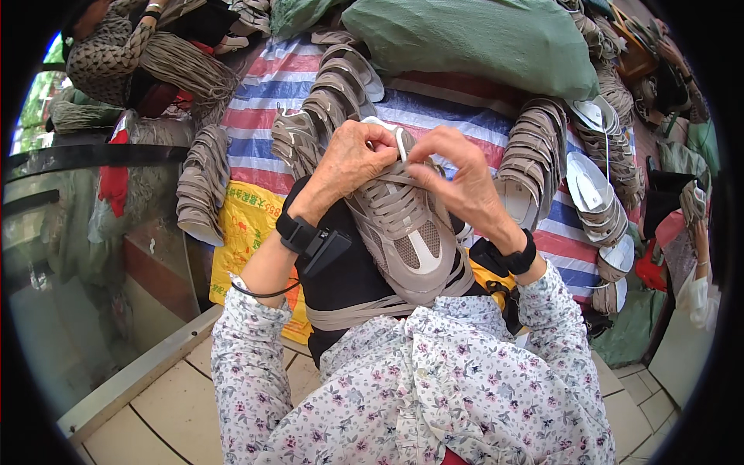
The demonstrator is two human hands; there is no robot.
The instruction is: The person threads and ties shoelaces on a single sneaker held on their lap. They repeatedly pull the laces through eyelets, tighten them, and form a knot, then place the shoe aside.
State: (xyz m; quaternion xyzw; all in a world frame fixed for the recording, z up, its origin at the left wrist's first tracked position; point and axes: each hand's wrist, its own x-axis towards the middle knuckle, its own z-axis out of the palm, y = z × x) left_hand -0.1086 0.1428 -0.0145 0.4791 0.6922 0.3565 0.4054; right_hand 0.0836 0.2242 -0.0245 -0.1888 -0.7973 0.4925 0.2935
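A taupe shoe upper (403,232) with mesh panels and matching laces lies on my lap, its toe toward me. My left hand (349,159) pinches a lace at the top eyelets near the white tongue. My right hand (457,174) grips the lace end at the same spot, fingers closed, almost touching the left. Both wrists wear black bands. A loose bundle of taupe laces (356,311) runs across my black apron under the shoe.
Rows of stacked taupe uppers (203,182) and white-lined ones (593,194) lie on a striped tarp (256,101). A green sack (480,39) sits behind. Another person (116,46) holds laces at the top left; a yellow bag (244,232) is by my knee.
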